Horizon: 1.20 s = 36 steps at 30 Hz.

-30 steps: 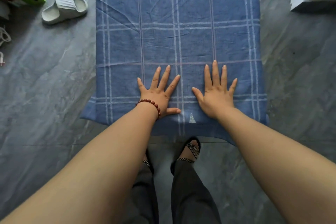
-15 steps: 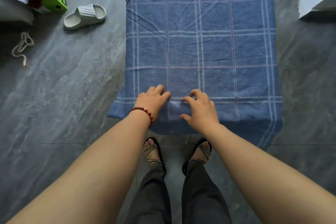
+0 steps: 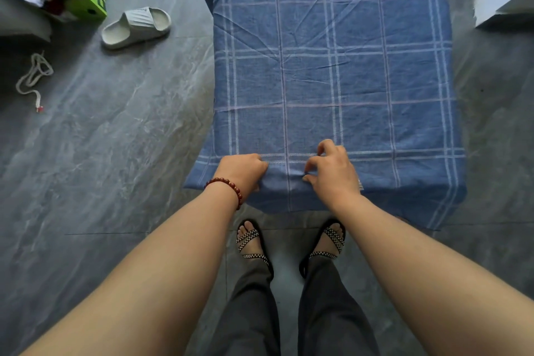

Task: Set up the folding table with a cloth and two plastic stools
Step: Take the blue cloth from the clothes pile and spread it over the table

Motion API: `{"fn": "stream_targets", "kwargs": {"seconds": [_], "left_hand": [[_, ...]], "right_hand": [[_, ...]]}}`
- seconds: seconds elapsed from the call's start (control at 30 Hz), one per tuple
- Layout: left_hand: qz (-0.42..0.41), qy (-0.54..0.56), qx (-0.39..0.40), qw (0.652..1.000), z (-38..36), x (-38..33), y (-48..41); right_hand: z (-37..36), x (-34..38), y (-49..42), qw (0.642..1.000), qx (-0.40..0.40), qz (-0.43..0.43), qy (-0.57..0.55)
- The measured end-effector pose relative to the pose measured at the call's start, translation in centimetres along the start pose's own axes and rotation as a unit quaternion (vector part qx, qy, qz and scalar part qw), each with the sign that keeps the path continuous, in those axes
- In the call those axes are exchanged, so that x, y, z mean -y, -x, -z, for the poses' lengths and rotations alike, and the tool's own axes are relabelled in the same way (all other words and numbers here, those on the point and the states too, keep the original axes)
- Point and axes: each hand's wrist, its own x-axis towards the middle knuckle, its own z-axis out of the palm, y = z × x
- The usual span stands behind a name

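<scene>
The cloth [image 3: 332, 66] covers the table. At the table's near edge both grips, left hand [image 3: 241, 172] and right hand [image 3: 332, 173], pinch its hem; an even outward tug should flatten the pucker.

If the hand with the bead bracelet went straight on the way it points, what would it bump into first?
Only the blue cloth it grips. The left hand points across it toward the far right corner, and nothing seems to stand on the cloth along that line, as far as the picture shows.
</scene>
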Motion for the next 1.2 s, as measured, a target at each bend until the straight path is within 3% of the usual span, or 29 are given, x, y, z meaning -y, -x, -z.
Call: {"fn": "stream_targets", "kwargs": {"seconds": [0.23, 0.43, 0.67, 1.2], "left_hand": [[-0.035, -0.021, 0.022, 0.999, -0.8, 0.6, -0.1], [0.03, 0.113, -0.026, 0.993, -1.0, -0.1, 0.0], [0.027, 0.073, -0.038, 0.996, -1.5, -0.3, -0.5], [0.033, 0.007, 0.051, 0.998, -1.9, -0.3, 1.5]], "right_hand": [[-0.6, -0.1, 0.1, 1.0, -0.001, -0.013, -0.011], [-1.4, -0.2, 0.5, 0.998, -0.015, -0.033, -0.055], [-1.5, -0.3, 1.0, 0.995, -0.009, -0.048, -0.085], [-2.6, 1.0, 3.1, 0.991, 0.021, -0.061, -0.113]]}}
